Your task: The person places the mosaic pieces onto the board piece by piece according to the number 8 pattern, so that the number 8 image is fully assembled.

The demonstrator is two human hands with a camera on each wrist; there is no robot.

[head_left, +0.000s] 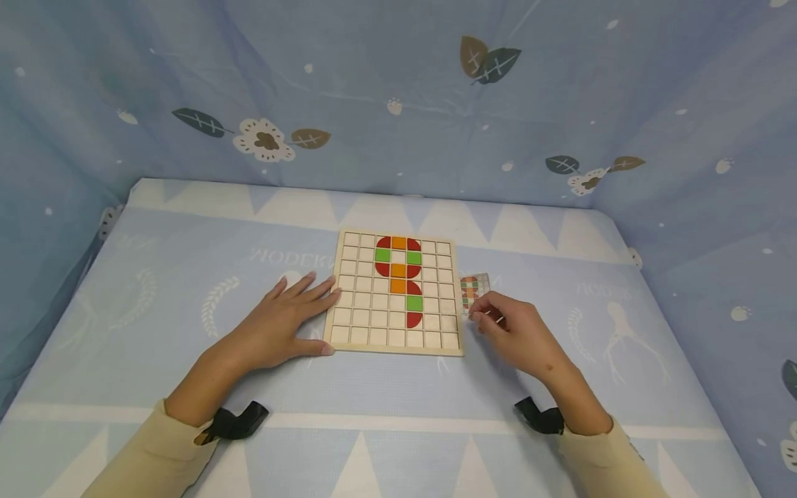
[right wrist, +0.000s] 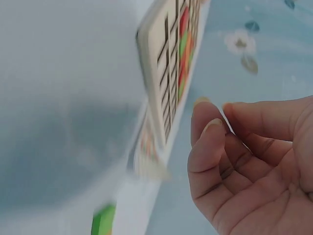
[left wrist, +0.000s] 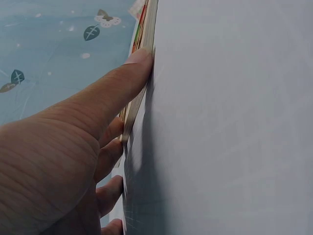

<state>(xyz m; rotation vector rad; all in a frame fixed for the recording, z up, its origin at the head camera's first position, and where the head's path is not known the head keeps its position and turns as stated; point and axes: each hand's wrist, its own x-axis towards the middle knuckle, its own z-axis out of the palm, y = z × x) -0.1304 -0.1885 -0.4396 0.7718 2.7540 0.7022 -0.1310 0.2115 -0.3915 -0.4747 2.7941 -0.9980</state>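
Note:
A pale wooden grid board (head_left: pixel 378 319) lies on the table, with red rounded pieces, orange squares (head_left: pixel 398 286) and green squares (head_left: pixel 414 303) in some of its cells. My left hand (head_left: pixel 283 321) rests along the board's left edge, fingers spread, the thumb (left wrist: pixel 139 58) at its near corner. Just right of the board, my right hand (head_left: pixel 513 332) hovers with loosely bent fingers over a small pattern card (head_left: pixel 476 287). In the right wrist view, a narrow gap separates thumb and forefinger (right wrist: pixel 203 115), with nothing between them. The hand covers the card's near part.
A blurred green block (right wrist: pixel 102 221) appears low in the right wrist view. A light blue patterned cloth (head_left: pixel 398 394) covers the table, and blue curtains (head_left: pixel 373 152) hang behind and at both sides. Black wrist mounts (head_left: pixel 239 420) sit at both cuffs.

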